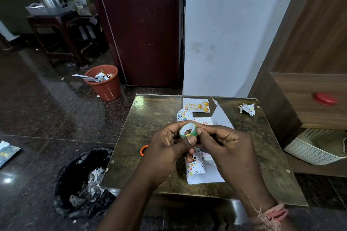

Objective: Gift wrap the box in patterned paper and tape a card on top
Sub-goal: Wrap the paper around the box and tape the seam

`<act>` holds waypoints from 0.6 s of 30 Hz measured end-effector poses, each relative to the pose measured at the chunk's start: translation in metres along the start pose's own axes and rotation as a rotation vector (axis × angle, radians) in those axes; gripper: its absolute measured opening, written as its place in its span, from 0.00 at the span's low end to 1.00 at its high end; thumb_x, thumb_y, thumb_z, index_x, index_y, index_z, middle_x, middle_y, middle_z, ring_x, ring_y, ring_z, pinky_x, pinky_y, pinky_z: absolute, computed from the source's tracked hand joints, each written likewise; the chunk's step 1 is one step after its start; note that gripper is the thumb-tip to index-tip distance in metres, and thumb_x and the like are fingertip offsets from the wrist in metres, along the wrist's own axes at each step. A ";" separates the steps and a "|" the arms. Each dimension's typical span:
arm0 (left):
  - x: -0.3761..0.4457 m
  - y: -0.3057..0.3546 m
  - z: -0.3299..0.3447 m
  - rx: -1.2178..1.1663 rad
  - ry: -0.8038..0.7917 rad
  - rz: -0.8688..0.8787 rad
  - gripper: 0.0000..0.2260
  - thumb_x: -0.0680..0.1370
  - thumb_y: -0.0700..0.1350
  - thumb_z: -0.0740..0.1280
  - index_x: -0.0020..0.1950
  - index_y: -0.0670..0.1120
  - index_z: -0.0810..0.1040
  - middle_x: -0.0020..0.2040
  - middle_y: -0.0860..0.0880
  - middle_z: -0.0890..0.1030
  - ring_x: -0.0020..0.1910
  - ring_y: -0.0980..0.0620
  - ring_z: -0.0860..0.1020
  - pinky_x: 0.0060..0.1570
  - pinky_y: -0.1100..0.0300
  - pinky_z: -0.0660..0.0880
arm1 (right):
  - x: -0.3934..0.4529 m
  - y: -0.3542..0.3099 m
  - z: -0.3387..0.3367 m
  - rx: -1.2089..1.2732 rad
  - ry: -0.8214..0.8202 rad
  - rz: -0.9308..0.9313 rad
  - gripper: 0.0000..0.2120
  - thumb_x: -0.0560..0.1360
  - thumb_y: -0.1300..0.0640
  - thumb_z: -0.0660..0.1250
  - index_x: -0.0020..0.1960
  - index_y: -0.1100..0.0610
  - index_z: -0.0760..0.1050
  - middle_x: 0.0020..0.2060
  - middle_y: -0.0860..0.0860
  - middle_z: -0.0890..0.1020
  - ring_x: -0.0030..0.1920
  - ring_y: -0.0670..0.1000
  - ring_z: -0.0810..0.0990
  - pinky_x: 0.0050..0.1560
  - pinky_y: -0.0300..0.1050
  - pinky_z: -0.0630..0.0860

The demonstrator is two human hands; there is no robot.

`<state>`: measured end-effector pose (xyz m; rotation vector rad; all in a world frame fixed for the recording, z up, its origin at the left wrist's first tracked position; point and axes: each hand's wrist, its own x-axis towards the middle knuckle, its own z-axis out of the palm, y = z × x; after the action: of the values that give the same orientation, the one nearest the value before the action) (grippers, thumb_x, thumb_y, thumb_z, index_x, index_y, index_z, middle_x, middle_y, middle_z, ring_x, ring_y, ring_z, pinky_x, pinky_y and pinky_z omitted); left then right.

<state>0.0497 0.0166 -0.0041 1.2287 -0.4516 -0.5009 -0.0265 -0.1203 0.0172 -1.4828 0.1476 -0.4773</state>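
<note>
The person holds a small roll of tape up in front of them with both hands, above the little table. The left hand has its fingers curled round the left side of the roll, and its thumb presses on the bottom edge. The right hand pinches the right side of the roll with its fingertips. The roll is see-through with a green rim. Under the hands, the box lies on the patterned paper, and the hands hide most of it, so only its top end with red letters shows. The paper is white with small bright shapes, and one side curls up near the box. The card with gold balloons lies flat on the table just behind the box, near the wall. An orange scissor handle peeks out beside the left hand. A crumpled scrap of paper sits at the far right corner of the table. On the floor to the left stand an orange bin full of scraps and a black bag with more scraps in it.
</note>
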 end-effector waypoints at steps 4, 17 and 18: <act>-0.001 -0.001 0.000 -0.008 0.009 -0.008 0.11 0.74 0.38 0.72 0.55 0.46 0.86 0.38 0.44 0.81 0.33 0.51 0.77 0.31 0.60 0.75 | 0.000 0.000 0.000 -0.020 -0.009 0.007 0.10 0.78 0.66 0.70 0.51 0.55 0.88 0.37 0.59 0.87 0.33 0.56 0.83 0.42 0.64 0.83; -0.001 -0.004 0.000 0.013 0.039 -0.036 0.15 0.74 0.39 0.72 0.61 0.38 0.82 0.38 0.43 0.81 0.33 0.49 0.76 0.32 0.60 0.75 | -0.001 -0.006 0.001 0.017 0.005 0.033 0.10 0.77 0.70 0.69 0.46 0.59 0.87 0.35 0.62 0.85 0.30 0.54 0.82 0.34 0.48 0.82; -0.001 -0.005 0.001 0.014 0.040 -0.038 0.15 0.74 0.39 0.72 0.60 0.37 0.82 0.37 0.43 0.81 0.33 0.49 0.76 0.32 0.60 0.75 | -0.001 -0.006 0.001 0.009 0.010 0.031 0.10 0.77 0.70 0.69 0.46 0.59 0.87 0.35 0.62 0.85 0.31 0.54 0.82 0.34 0.46 0.82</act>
<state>0.0484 0.0155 -0.0084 1.2610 -0.3992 -0.5060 -0.0279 -0.1192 0.0230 -1.4671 0.1762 -0.4596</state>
